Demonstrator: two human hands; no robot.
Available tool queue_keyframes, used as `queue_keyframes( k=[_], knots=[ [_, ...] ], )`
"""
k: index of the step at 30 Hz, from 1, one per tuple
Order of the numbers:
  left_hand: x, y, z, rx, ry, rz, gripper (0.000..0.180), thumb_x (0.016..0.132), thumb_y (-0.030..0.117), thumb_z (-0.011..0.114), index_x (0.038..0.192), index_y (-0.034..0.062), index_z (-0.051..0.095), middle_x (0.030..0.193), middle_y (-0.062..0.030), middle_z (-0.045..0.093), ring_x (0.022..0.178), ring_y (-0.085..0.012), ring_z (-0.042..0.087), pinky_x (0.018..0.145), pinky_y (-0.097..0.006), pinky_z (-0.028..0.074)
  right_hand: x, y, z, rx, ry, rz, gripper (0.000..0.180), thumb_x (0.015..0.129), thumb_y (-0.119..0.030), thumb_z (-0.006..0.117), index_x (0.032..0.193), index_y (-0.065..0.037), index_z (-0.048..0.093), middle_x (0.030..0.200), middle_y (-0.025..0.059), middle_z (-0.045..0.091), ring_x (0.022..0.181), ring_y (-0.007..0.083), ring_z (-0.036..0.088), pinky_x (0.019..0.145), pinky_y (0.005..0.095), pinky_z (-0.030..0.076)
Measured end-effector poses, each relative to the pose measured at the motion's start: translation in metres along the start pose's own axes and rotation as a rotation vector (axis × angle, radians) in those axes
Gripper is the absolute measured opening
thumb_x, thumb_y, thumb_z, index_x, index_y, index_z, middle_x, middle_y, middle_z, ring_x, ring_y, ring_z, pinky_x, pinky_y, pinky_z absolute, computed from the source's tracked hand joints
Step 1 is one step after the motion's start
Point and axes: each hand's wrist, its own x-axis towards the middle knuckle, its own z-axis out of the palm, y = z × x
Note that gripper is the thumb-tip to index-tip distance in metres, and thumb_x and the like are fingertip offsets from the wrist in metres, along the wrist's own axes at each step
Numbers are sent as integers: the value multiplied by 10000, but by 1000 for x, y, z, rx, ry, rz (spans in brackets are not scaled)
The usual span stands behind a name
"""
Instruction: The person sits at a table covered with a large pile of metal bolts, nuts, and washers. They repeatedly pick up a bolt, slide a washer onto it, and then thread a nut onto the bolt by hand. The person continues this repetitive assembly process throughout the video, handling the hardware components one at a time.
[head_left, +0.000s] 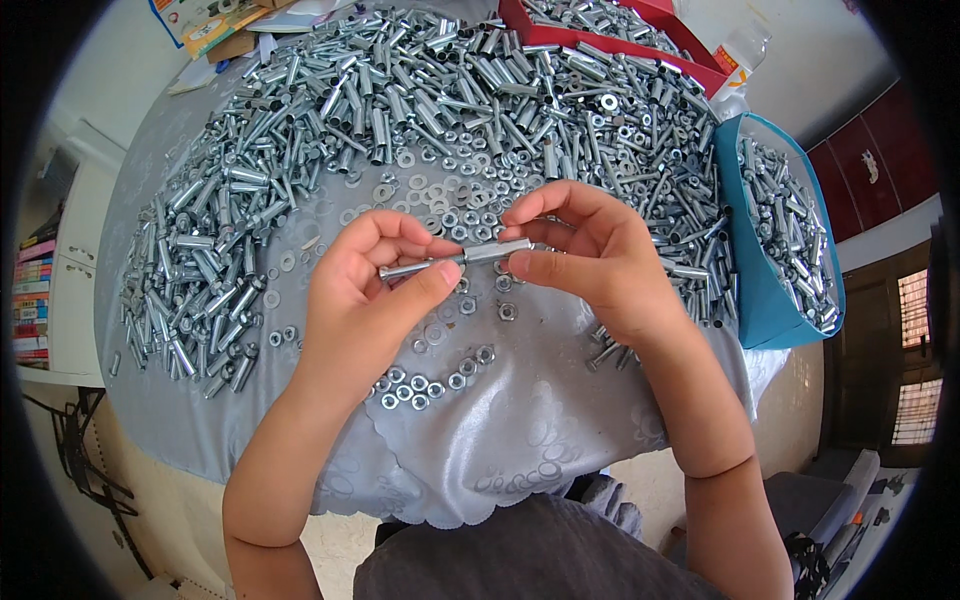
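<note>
Taking the bolt as the middle of the clock, both hands meet over the near half of the counter (575, 385), which is draped in a shiny grey cloth. The left hand (352, 290) is narrowed on a long silver bolt (408, 269), pinching its shank between thumb and fingers, with the head pointing to nine o'clock. The right hand (610, 260) holds the wider silver sleeve (497, 251) on the bolt's three o'clock end; its thumb lies against the sleeve while the forefinger is raised above it, and how the other fingers grip behind is partly hidden. The bolt and sleeve lie in one line, nearly level, tilting slightly up toward three. Just beyond the hands, at twelve o'clock, flat washers (440, 193) and nuts are scattered; at six, a curved cluster of nuts (419, 385) sits on the cloth, and one loose nut (508, 312) rests nearer, between four and five. A great heap of sleeves and bolts (400, 95) arcs from nine through twelve to three. At three o'clock stands a blue bin (775, 310) filled with similar hardware, at one a red tray (620, 44) holding more, and at two a clear plastic bottle (745, 48). Papers (222, 32) lie between ten and eleven.
</note>
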Motion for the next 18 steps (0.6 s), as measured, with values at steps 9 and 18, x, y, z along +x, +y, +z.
queue_keyframes(
  k=[9,18],
  knots=[
    [1,3,0,-86,-45,-46,184,815,16,565,980,21,483,926,-93,573,698,-93,497,639,-231,410,1,0,1,83,29,-27,336,738,44,668,1041,17,526,1034,114,600,917,159,591,809,285,496],
    [-1,-2,1,-416,-156,-175,166,846,51,567,986,2,493,932,-91,564,756,-132,550,707,-262,464,0,5,5,135,-32,31,309,809,-50,628,1098,18,543,1024,158,622,927,227,623,812,330,506]
  ],
)
